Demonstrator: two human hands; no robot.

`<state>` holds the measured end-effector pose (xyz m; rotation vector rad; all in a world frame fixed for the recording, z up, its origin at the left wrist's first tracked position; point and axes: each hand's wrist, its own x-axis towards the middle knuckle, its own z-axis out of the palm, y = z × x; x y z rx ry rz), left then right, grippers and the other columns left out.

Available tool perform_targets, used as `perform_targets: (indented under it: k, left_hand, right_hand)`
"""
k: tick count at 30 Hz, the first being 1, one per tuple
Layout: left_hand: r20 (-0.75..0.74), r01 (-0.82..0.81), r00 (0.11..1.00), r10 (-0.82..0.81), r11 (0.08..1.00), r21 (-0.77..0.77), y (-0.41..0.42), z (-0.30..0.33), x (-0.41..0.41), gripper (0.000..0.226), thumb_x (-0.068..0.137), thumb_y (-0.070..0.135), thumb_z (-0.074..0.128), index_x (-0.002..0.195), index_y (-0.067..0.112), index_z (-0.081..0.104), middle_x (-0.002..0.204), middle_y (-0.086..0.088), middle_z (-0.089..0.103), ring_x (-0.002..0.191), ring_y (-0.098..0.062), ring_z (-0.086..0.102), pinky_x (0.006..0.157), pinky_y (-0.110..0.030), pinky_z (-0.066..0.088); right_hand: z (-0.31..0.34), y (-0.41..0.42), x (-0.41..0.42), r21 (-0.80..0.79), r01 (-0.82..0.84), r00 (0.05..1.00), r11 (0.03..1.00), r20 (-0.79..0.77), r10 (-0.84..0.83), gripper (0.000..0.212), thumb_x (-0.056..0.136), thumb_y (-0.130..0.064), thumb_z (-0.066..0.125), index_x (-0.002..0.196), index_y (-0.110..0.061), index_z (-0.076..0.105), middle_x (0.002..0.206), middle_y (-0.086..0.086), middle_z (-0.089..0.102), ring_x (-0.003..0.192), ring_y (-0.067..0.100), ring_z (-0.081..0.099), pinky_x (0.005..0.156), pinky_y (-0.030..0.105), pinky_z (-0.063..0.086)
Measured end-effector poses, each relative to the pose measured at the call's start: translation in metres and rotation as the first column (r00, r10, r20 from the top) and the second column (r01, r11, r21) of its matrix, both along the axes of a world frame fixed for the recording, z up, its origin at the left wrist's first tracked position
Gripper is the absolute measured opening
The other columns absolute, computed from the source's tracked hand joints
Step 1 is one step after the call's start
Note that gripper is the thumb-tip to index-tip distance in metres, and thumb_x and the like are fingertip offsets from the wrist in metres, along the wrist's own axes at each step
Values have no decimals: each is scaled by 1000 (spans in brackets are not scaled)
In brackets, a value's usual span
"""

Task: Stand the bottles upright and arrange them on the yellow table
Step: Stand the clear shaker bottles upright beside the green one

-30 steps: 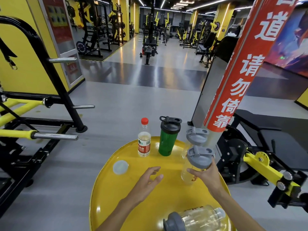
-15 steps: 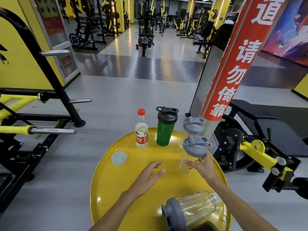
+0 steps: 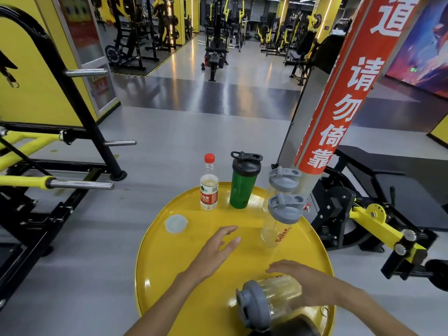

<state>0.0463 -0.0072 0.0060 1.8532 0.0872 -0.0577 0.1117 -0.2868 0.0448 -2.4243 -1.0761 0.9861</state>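
On the round yellow table (image 3: 184, 275) stand a red-capped water bottle (image 3: 209, 190), a green shaker with a black lid (image 3: 242, 185) and two clear shakers with grey lids, one at the far right (image 3: 282, 180) and one nearer with orange lettering (image 3: 278, 226). A third clear, grey-lidded shaker (image 3: 264, 304) lies on its side at the near edge, lid pointing left. My right hand (image 3: 303, 280) rests over its body, fingers spread and not closed round it. My left hand (image 3: 215, 251) hovers open above the table's middle.
A white round lid (image 3: 176, 223) lies on the table's left. A dark object (image 3: 291, 327) shows at the near edge. A red-wrapped pole (image 3: 339, 100) rises just behind the right-hand shakers. Gym machines (image 3: 378, 221) flank the table.
My right hand has let go of the upright clear shaker with orange lettering and dropped back onto the lying shaker. My left hand has barely moved.
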Motion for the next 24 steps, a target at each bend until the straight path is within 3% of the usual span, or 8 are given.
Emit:
perform_targets:
  k: [3, 6, 10, 12, 15, 18, 21, 24]
  left_hand:
    - [-5, -15, 1000, 15, 1000, -11, -1, 0, -10, 47, 96, 60, 49, 140, 44, 48, 146, 29, 45, 136, 6, 40, 114, -23, 33]
    - [-17, -52, 999, 52, 998, -41, 0, 0, -20, 47, 96, 58, 49, 141, 43, 48, 146, 29, 44, 136, 0, 42, 113, -25, 33]
    - [-26, -91, 996, 90, 994, -64, 3, -4, -28, 45, 97, 58, 48, 140, 47, 49, 146, 31, 44, 137, -4, 43, 115, -30, 35]
    - [-25, -107, 994, 105, 991, -78, 6, -6, -31, 46, 96, 64, 48, 139, 50, 49, 147, 30, 44, 138, -5, 42, 115, -33, 35]
    - [-6, -151, 988, 152, 982, -113, 15, -3, -34, 52, 90, 73, 45, 137, 51, 51, 146, 29, 47, 137, 1, 43, 113, -30, 37]
    - [5, -208, 977, 211, 966, -157, 26, 2, -37, 44, 98, 62, 44, 138, 45, 53, 145, 26, 51, 131, 14, 44, 108, -19, 37]
    - [4, -259, 965, 263, 951, -168, 35, 5, -39, 42, 100, 52, 44, 139, 40, 53, 143, 24, 53, 127, 20, 44, 96, -8, 39]
    - [2, -283, 958, 288, 944, -169, 41, 6, -41, 42, 99, 52, 45, 138, 40, 54, 142, 25, 53, 124, 23, 43, 93, -4, 38]
  right_hand:
    - [-9, 14, -1, -80, -135, 991, 988, 4, 135, 96, 73, -27, 85, 152, -34, 31, 152, -13, 35, 138, 6, 34, 110, 16, 28]
    - [-11, 26, 1, -136, -207, 978, 969, -6, 208, 105, 70, -24, 86, 155, -34, 24, 149, -10, 39, 133, 9, 38, 107, 25, 36]
    - [-14, 38, 3, -160, -247, 966, 956, 42, 256, 104, 64, -22, 87, 150, -27, 31, 136, -2, 46, 122, 18, 47, 101, 35, 44]
    - [-16, 42, 4, -127, -233, 969, 964, 59, 242, 101, 63, -23, 88, 148, -22, 33, 133, -1, 47, 119, 18, 48, 100, 32, 44]
    - [-9, 47, 6, 17, -159, 986, 987, 58, 158, 98, 59, -27, 88, 143, -24, 37, 130, -11, 47, 116, 5, 48, 98, 24, 44]
    - [7, 62, 7, 249, 40, 999, 968, -2, -40, 95, 58, -19, 90, 138, -24, 40, 129, -15, 50, 115, -5, 50, 91, 15, 44]
    - [18, 80, 10, 460, 195, 979, 866, -44, -198, 94, 58, -15, 94, 133, -29, 40, 126, -11, 57, 113, 4, 58, 90, 26, 51]
    - [13, 99, 16, 588, 367, 921, 721, -121, -370, 95, 55, -9, 96, 130, -31, 42, 124, -7, 60, 110, 2, 61, 87, 22, 52]
